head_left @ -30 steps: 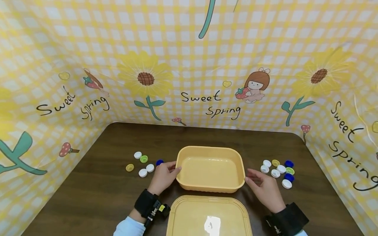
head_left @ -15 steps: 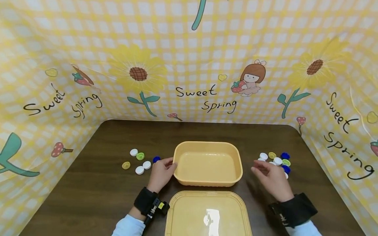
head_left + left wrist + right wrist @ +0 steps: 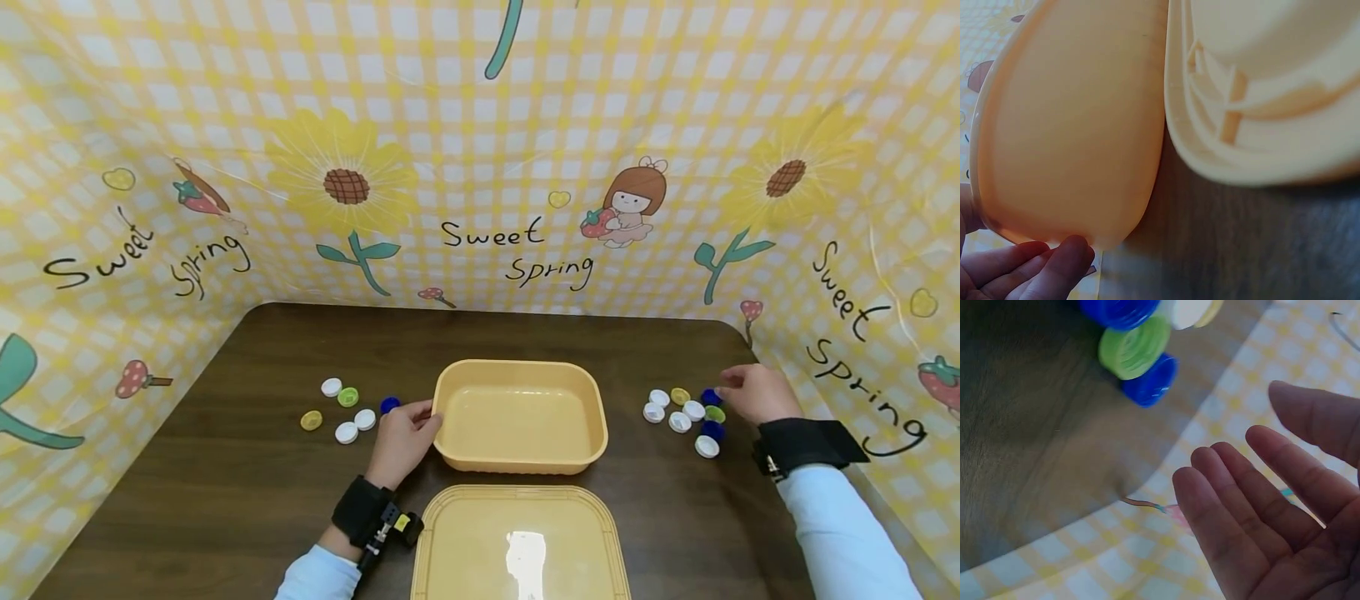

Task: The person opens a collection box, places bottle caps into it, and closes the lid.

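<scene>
A dark, wood-grained tabletop (image 3: 187, 500) stands enclosed on its far, left and right sides by yellow-and-white checked cloth (image 3: 480, 108), printed with sunflowers (image 3: 347, 186), small mushrooms (image 3: 133, 379) and a cartoon figure (image 3: 630, 221) holding a strawberry. The words "Sweet Spring" read in black script across the back panel — and again on the left and right sides. Toward the middle of the tabletop sits a yellow tub (image 3: 517, 429), a matching lid (image 3: 468, 550) just beside it on the near side, its surface catching a bright patch of glare. The person's left hand (image 3: 401, 443) touches the tub's left end; whether it grips the rim or merely rests there cannot be told. Six plastic caps (image 3: 348, 397) in white, green, yellow and blue lie at left, while nine more in the same colors cluster at right. There the right hand (image 3: 761, 393) — fingers loosely extended, holding nothing — hovers nearest a blue cap (image 3: 711, 397). Pale blue sleeves (image 3: 840, 517) meet black wristbands (image 3: 810, 443).
</scene>
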A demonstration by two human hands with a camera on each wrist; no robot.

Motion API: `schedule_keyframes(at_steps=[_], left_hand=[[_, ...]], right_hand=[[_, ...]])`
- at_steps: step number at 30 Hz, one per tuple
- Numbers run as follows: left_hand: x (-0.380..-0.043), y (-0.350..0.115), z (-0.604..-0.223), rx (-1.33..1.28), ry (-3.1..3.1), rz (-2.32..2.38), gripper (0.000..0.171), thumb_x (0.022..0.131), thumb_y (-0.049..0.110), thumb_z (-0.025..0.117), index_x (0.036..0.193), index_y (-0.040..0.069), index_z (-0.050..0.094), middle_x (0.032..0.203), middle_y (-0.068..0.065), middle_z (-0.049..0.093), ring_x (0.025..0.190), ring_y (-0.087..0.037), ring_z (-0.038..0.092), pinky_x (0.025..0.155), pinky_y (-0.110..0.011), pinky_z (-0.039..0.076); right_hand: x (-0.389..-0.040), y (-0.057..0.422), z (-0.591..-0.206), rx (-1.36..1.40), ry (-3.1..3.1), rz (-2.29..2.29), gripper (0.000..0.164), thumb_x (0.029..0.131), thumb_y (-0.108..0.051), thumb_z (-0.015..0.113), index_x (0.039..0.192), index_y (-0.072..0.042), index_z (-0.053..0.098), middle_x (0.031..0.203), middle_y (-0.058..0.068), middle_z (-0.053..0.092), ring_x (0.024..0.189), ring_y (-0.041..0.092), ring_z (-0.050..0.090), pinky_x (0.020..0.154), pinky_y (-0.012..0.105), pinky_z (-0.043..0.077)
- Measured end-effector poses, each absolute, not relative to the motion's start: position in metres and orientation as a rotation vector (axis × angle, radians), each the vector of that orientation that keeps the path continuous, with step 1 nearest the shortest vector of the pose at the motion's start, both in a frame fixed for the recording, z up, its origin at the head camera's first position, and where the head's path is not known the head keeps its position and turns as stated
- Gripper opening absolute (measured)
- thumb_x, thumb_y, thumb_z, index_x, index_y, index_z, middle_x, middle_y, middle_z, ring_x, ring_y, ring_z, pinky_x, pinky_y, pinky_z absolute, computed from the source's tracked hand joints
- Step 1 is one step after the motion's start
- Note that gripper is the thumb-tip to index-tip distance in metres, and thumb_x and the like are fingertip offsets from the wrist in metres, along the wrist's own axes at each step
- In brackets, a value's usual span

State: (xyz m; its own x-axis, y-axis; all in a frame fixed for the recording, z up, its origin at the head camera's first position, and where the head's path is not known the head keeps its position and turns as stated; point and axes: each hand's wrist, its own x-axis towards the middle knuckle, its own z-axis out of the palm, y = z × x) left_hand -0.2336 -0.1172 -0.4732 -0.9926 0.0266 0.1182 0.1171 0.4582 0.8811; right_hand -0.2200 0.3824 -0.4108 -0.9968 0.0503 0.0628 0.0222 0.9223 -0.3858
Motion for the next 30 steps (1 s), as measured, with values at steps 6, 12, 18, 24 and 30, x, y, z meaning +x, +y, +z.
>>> schedule_keyframes(at_steps=[6, 12, 18, 24, 30], left_hand=[[-0.231, -0.119, -0.475, -0.141, -2.582, -1.587, 0.03, 0.089, 0.011, 0.066, 0.115, -0.004, 0.069, 0.097, -0.012, 0.072, 0.084, -0.018, 0.07, 0.068, -0.028, 0.056], [-0.231, -0.118, -0.478, -0.198, -2.576, -1.538, 0.029, 0.09, 0.011, 0.064, 0.115, -0.003, 0.069, 0.091, -0.009, 0.072, 0.076, -0.013, 0.069, 0.063, -0.025, 0.055], [-0.23, -0.118, -0.477, -0.201, -2.585, -1.506, 0.028, 0.09, 0.011, 0.064, 0.114, -0.003, 0.07, 0.087, -0.006, 0.072, 0.072, -0.01, 0.066, 0.062, -0.024, 0.054], [-0.228, -0.118, -0.475, -0.217, -2.583, -1.504, 0.028, 0.089, 0.011, 0.063, 0.113, -0.003, 0.07, 0.086, -0.006, 0.072, 0.069, -0.009, 0.066, 0.061, -0.024, 0.053], [-0.227, -0.118, -0.474, -0.22, -2.575, -1.514, 0.029, 0.089, 0.011, 0.062, 0.113, -0.004, 0.07, 0.088, -0.007, 0.072, 0.071, -0.009, 0.066, 0.062, -0.024, 0.054]], right_hand=[[-0.239, 0.384, -0.423, -0.159, -3.124, 0.569, 0.038, 0.085, -0.019, 0.07, 0.105, 0.013, 0.066, 0.098, 0.029, 0.066, 0.088, 0.045, 0.061, 0.072, 0.05, 0.05], [-0.247, 0.389, -0.437, -0.201, -3.153, 0.613, 0.028, 0.083, -0.016, 0.072, 0.094, 0.009, 0.071, 0.094, 0.028, 0.067, 0.083, 0.041, 0.061, 0.068, 0.047, 0.05], [-0.246, 0.39, -0.443, -0.244, -3.143, 0.626, 0.023, 0.08, -0.013, 0.074, 0.091, 0.007, 0.072, 0.089, 0.025, 0.067, 0.077, 0.036, 0.06, 0.064, 0.044, 0.049], [-0.243, 0.389, -0.439, -0.246, -3.14, 0.629, 0.023, 0.079, -0.013, 0.075, 0.088, 0.007, 0.071, 0.083, 0.022, 0.067, 0.075, 0.035, 0.059, 0.065, 0.046, 0.048], [-0.243, 0.386, -0.433, -0.249, -3.104, 0.615, 0.024, 0.079, -0.012, 0.074, 0.09, 0.009, 0.07, 0.086, 0.025, 0.066, 0.081, 0.041, 0.057, 0.069, 0.049, 0.046]])
